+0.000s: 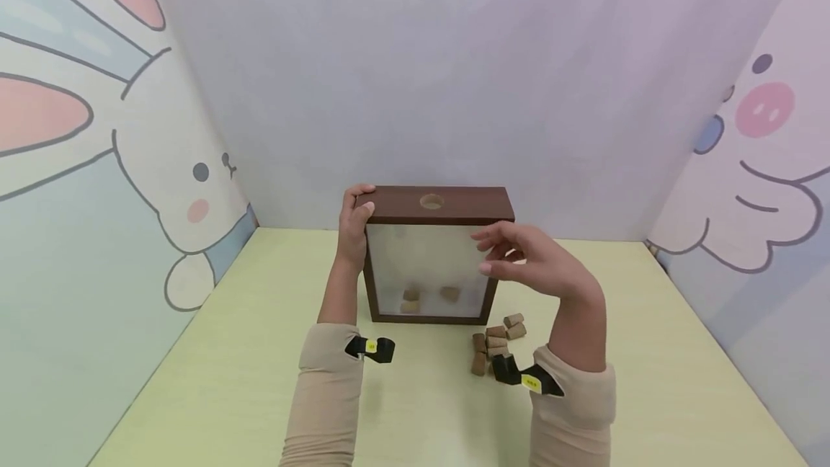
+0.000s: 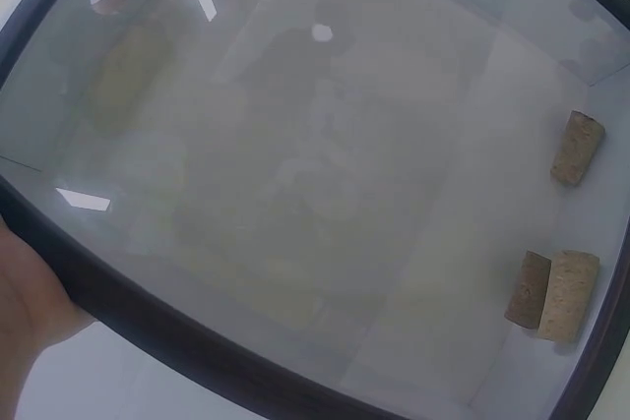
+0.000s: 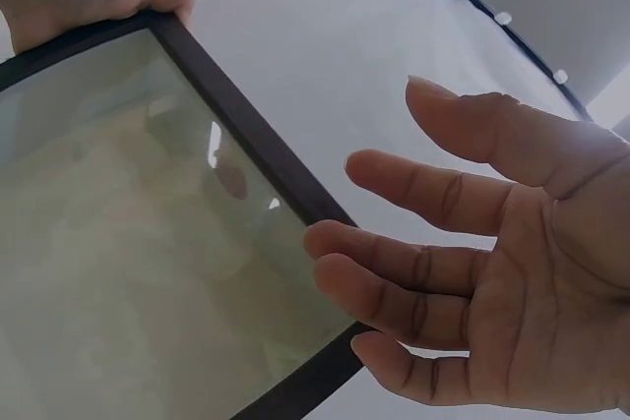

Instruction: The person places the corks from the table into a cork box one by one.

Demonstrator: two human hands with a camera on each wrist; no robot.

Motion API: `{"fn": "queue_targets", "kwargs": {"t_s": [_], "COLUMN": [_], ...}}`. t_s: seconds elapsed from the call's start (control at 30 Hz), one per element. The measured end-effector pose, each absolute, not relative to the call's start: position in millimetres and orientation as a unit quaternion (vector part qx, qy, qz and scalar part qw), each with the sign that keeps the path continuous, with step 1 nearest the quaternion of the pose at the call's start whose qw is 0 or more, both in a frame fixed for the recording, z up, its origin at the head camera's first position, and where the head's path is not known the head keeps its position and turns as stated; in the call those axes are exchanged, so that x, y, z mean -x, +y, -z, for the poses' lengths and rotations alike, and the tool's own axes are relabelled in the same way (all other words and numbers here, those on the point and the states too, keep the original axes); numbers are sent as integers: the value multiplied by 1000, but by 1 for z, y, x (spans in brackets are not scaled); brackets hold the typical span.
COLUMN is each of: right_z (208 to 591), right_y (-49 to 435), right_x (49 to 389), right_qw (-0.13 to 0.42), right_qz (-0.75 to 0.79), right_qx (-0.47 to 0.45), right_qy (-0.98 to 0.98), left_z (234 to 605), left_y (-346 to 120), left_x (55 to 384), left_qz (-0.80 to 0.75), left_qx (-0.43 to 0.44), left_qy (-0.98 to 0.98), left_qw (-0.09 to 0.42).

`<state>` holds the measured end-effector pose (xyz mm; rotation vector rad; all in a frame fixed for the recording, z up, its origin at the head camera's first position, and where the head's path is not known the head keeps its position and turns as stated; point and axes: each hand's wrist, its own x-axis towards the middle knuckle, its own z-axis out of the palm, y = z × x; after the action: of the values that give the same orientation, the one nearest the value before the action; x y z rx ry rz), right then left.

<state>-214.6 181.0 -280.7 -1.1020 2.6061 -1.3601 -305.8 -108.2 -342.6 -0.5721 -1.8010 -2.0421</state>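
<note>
A dark brown wooden shadow box with a clear front stands upright on the table, a round hole in its top. My left hand grips its upper left corner, thumb over the top edge. Three corks lie inside at the bottom: a lone cork, and a pale cork side by side with a darker cork. Raised before the box's right side, my right hand is empty; in the right wrist view its fingers are spread and loosely bent.
Several loose corks lie on the pale yellow-green table by the box's lower right corner, partly under the right wrist camera. A plain curtain-like backdrop rises behind. Cartoon-printed panels flank both sides.
</note>
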Motion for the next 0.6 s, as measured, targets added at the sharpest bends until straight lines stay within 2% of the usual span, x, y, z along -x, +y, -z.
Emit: {"fn": "queue_targets", "kwargs": {"t_s": [0.27,0.6], "right_z": [307,344], "right_y": [193,215], "right_x": [207,201], "right_qw": [10,26], "right_qz": [452,493], "right_qx": [329,306], "right_qy": [829,814], "left_z": [325,322], "left_y": [-103,-106], "left_x": [285,284], "left_qz": [719,715], "left_qx": [201,206], "left_qy": [-642,-645], "left_qw": [177,173]}}
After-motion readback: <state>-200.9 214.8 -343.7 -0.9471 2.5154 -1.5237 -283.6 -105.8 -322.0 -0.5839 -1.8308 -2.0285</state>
